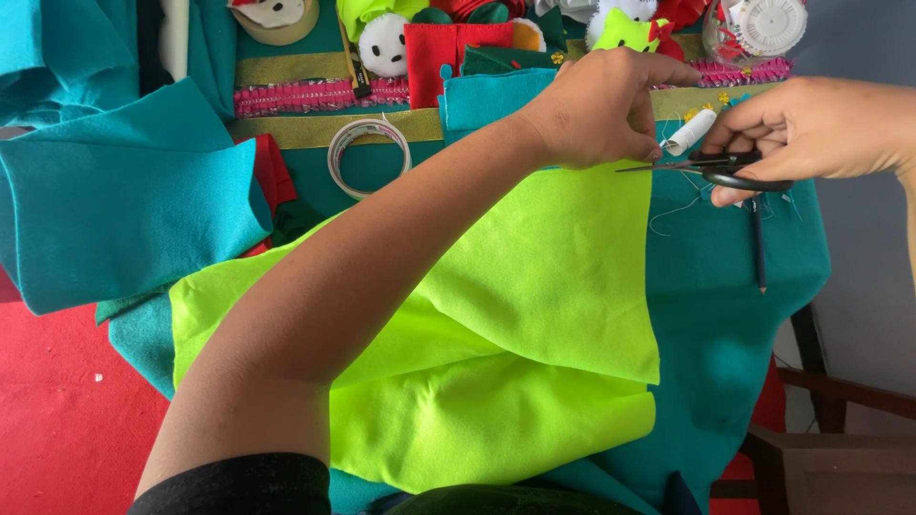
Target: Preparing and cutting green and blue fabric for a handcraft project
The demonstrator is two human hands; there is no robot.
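Neon-green felt (534, 315) pinched by L hand (596, 110), scissors (711, 167) in R hand (821, 129)

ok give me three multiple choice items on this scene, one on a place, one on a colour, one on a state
1. Where does the tape roll lie?
A. left of the left hand
B. on the lime felt
C. under the scissors

2. What colour is the felt being cut?
A. red
B. lime green
C. white

3. What does the right hand hold?
A. a pencil
B. nothing
C. the scissors

Answers: 1 A, the roll sits on the teal cloth left of that hand. 2 B, the blades meet the lime sheet's top corner. 3 C, its fingers pass through the black handles, while the pencil lies loose below.
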